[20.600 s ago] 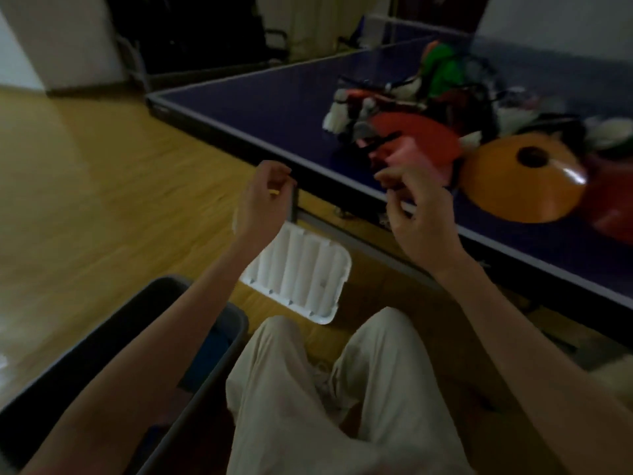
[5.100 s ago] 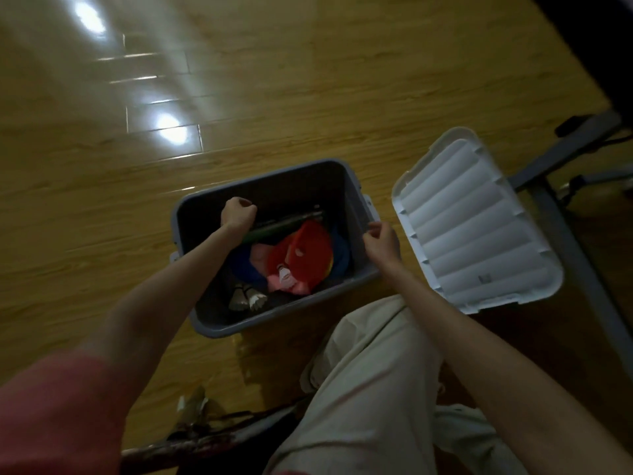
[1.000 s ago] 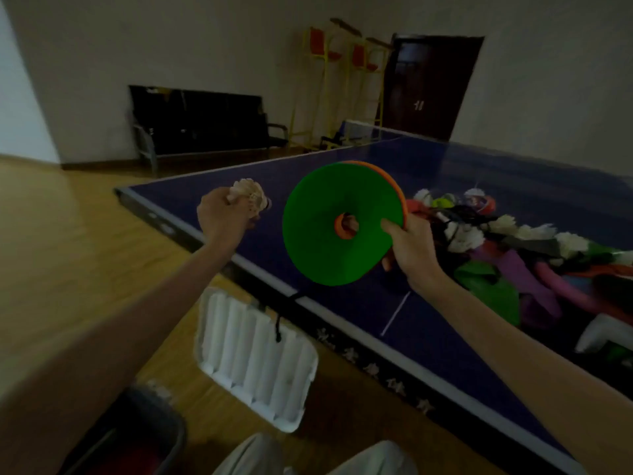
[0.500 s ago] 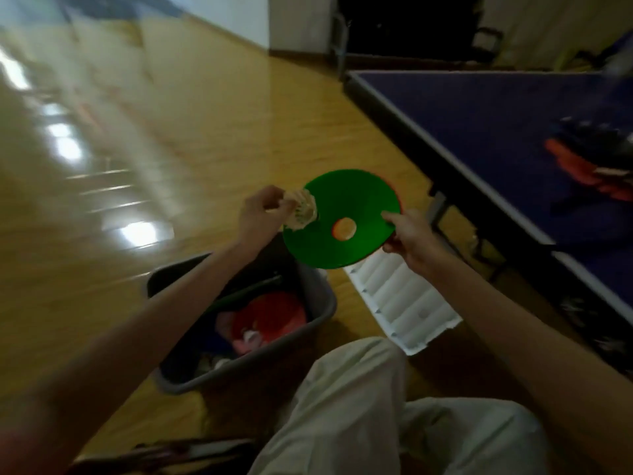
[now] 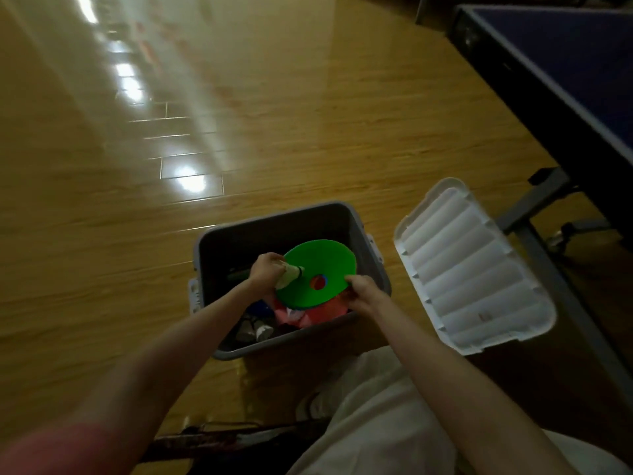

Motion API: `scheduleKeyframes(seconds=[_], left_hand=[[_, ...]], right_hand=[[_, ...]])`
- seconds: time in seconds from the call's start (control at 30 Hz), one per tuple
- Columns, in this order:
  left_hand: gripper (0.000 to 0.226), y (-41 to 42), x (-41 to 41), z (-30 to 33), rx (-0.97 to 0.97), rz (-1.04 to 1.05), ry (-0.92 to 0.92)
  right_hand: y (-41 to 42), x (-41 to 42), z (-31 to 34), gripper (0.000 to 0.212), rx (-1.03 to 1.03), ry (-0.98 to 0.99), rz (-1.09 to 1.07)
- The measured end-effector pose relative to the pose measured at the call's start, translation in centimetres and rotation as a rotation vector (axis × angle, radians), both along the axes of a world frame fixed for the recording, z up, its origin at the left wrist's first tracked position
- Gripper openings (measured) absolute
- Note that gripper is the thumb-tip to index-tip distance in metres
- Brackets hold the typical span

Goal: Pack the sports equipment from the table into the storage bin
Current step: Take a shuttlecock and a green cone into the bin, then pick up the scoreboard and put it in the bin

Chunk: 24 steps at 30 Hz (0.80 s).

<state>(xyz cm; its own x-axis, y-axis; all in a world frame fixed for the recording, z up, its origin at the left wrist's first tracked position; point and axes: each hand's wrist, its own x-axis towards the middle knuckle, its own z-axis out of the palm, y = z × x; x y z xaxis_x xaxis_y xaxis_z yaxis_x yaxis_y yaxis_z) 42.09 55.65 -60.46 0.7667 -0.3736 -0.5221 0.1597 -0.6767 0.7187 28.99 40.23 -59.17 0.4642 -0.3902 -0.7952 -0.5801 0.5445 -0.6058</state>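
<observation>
A grey storage bin [image 5: 205, 241] stands on the wooden floor below me. Over its opening my right hand [image 5: 363, 294] grips the near edge of a green disc cone [image 5: 320, 265] with a round hole in its middle. My left hand [image 5: 265, 269] holds a white shuttlecock [image 5: 291, 274] against the cone's left side. Inside the bin lie a red cone [image 5: 325, 311], pink items, two more shuttlecocks [image 5: 255, 332] and a green stick [image 5: 238, 275].
The bin's white ribbed lid [image 5: 469, 269] lies open-side up on the floor to the right. The blue table tennis table [image 5: 565, 53] and its grey leg [image 5: 534, 207] fill the upper right. My pale trousers [image 5: 376, 423] are at the bottom.
Both hands have come down from table height with the green cone and the shuttlecock, and they are now inside the top of the bin. My view has tilted down to the floor.
</observation>
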Motion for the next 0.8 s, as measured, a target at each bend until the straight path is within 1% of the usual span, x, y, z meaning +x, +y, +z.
scheduleKeyframes(seconds=[0.07, 0.13, 0.17, 0.27, 0.33, 0.43, 0.5, 0.57, 0.63, 0.73, 0.8], left_hand=[[0.044, -0.2, 0.4, 0.0, 0.104, -0.051, -0.078], [0.045, -0.4, 0.7, 0.0, 0.167, -0.077, -0.155], [0.044, -0.5, 0.7, 0.1, 0.174, -0.078, -0.164], [0.038, -0.9, 0.8, 1.1, 0.168, -0.093, -0.171], [0.036, -1.3, 0.8, 2.3, 0.152, -0.107, -0.211], [0.033, -2.4, 0.8, 5.1, 0.096, -0.110, -0.290], [0.032, -3.6, 0.4, 7.7, 0.040, -0.127, -0.368], [0.033, -5.3, -0.6, 10.7, -0.026, -0.148, -0.448], [0.033, -7.4, -2.4, 13.9, -0.117, -0.167, -0.525], [0.031, -10.9, -5.6, 18.1, -0.252, -0.196, -0.610], [0.030, -13.4, -8.2, 20.8, -0.358, -0.261, -0.649]], right_hand=[[0.6, 0.3, -0.4, 0.016, -0.026, 0.027, 0.110], [0.5, 0.2, -0.2, 0.026, -0.071, 0.059, 0.197], [0.3, 0.1, 0.0, 0.029, -0.103, 0.066, 0.241], [-1.2, -0.7, 1.4, 0.028, -0.299, 0.063, 0.373], [-2.9, -1.5, 3.2, 0.025, -0.443, 0.047, 0.404], [-5.9, -3.0, 7.2, 0.022, -0.662, -0.020, 0.343], [-7.7, -4.4, 10.4, 0.019, -0.800, -0.086, 0.263], [-8.9, -6.2, 14.0, 0.021, -0.888, -0.171, 0.153], [-9.7, -8.6, 17.5, 0.023, -0.989, -0.260, 0.030], [-9.7, -12.8, 22.6, 0.023, -1.170, -0.338, -0.063], [-9.5, -16.0, 25.8, 0.023, -1.292, -0.361, -0.108]])
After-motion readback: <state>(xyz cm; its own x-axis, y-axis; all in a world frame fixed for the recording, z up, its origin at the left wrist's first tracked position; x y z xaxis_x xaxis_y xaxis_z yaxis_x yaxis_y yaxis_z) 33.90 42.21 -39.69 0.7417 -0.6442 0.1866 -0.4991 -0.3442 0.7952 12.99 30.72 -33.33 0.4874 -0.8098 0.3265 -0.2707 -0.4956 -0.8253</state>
